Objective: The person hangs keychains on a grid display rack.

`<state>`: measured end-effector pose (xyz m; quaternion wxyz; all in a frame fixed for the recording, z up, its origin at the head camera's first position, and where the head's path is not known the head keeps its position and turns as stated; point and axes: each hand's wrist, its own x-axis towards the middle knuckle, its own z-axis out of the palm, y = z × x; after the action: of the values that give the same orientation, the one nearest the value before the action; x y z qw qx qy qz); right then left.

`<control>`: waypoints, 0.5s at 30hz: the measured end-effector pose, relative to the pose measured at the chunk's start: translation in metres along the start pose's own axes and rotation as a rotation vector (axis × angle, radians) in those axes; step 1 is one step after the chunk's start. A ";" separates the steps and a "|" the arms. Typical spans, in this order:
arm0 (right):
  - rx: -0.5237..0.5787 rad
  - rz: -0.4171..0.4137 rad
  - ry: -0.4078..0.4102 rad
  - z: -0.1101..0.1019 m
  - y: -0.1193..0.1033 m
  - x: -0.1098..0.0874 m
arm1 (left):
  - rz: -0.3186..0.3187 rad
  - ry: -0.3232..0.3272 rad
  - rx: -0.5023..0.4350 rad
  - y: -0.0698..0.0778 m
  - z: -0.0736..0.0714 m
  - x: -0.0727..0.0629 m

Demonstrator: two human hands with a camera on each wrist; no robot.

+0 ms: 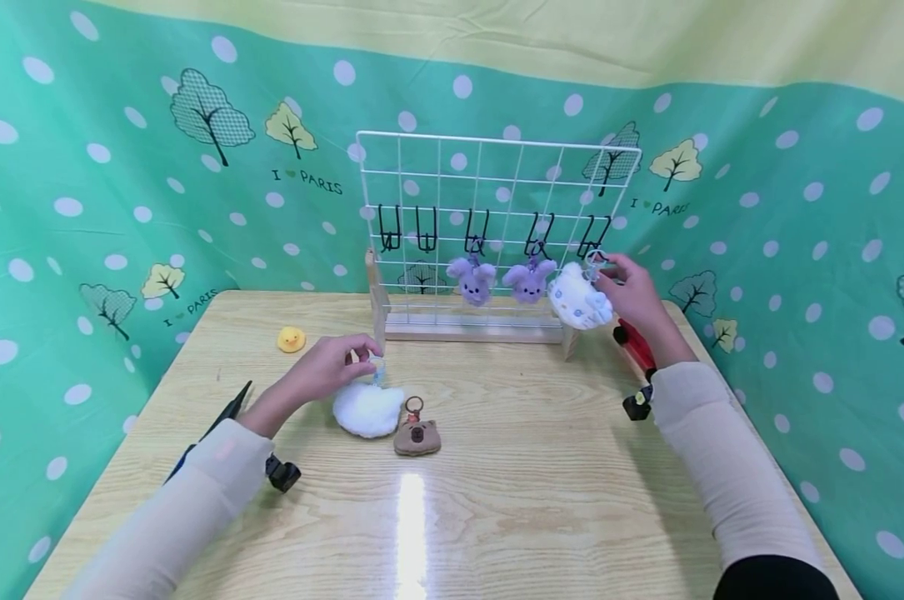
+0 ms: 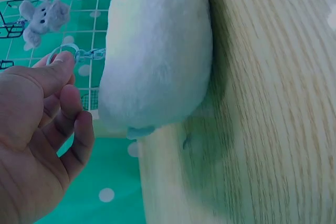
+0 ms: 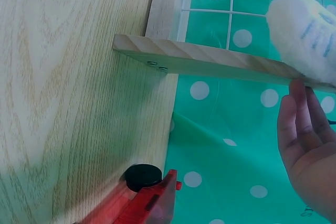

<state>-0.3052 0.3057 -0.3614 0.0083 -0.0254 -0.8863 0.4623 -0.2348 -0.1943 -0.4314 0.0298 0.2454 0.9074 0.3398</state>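
My left hand (image 1: 335,367) pinches the clear key ring (image 2: 54,55) of a white plush keychain (image 1: 367,410), whose furry back faces up just above the tabletop. Beside that plush lies a brown capybara-like keychain (image 1: 417,437) with its own ring. At the rack's right end, my right hand (image 1: 635,292) holds the ring (image 1: 596,260) of another white plush keychain (image 1: 577,296) with pale blue markings. That ring is close to the rightmost black hook (image 1: 592,237); whether it is on the hook cannot be told. In the right wrist view the fingertips are partly hidden behind this plush.
A white wire grid rack (image 1: 496,140) stands on a wooden base (image 1: 474,332). Two purple plush keychains (image 1: 474,281) hang from its middle hooks; two left hooks (image 1: 426,232) hold nothing. A yellow duck (image 1: 291,339) sits at left, a red tool-like object (image 1: 636,346) at right.
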 end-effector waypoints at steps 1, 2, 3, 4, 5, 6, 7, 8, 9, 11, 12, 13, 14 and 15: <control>-0.001 0.000 0.000 0.000 0.000 0.000 | 0.001 0.003 0.000 0.001 0.000 0.001; -0.001 0.000 0.000 0.000 0.000 -0.001 | 0.002 0.004 -0.001 0.001 0.000 0.001; 0.000 0.001 0.000 0.001 -0.001 -0.001 | -0.001 0.006 -0.003 0.002 0.000 0.002; -0.001 0.001 -0.001 0.001 -0.001 -0.001 | 0.000 0.007 -0.005 0.003 0.001 0.003; 0.003 0.000 -0.002 0.001 0.000 -0.001 | -0.001 0.007 -0.008 0.003 0.000 0.004; 0.006 -0.001 -0.004 0.000 0.000 -0.001 | 0.000 0.005 -0.007 0.004 0.001 0.004; 0.009 0.000 -0.004 0.000 0.000 -0.001 | -0.005 0.004 -0.007 0.005 0.001 0.005; 0.010 0.002 -0.004 0.000 0.000 -0.001 | -0.007 0.004 -0.004 0.005 0.001 0.006; 0.010 0.002 -0.006 0.000 0.000 -0.001 | -0.010 0.004 -0.003 0.006 0.001 0.007; 0.009 0.000 -0.006 0.000 0.001 -0.001 | -0.009 0.007 0.000 0.007 0.001 0.009; 0.008 0.001 -0.006 0.000 0.001 -0.001 | -0.008 0.010 0.003 0.008 0.001 0.010; 0.007 0.001 -0.005 0.000 0.001 0.000 | -0.006 0.012 0.004 0.009 0.000 0.011; 0.006 0.001 -0.004 0.000 0.001 0.000 | -0.004 0.014 0.005 0.010 0.000 0.012; 0.006 0.001 -0.004 0.000 0.001 0.000 | -0.005 0.015 0.002 0.012 0.000 0.012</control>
<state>-0.3049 0.3066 -0.3626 0.0065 -0.0250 -0.8850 0.4649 -0.2405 -0.1813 -0.4223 0.0237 0.2408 0.9086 0.3406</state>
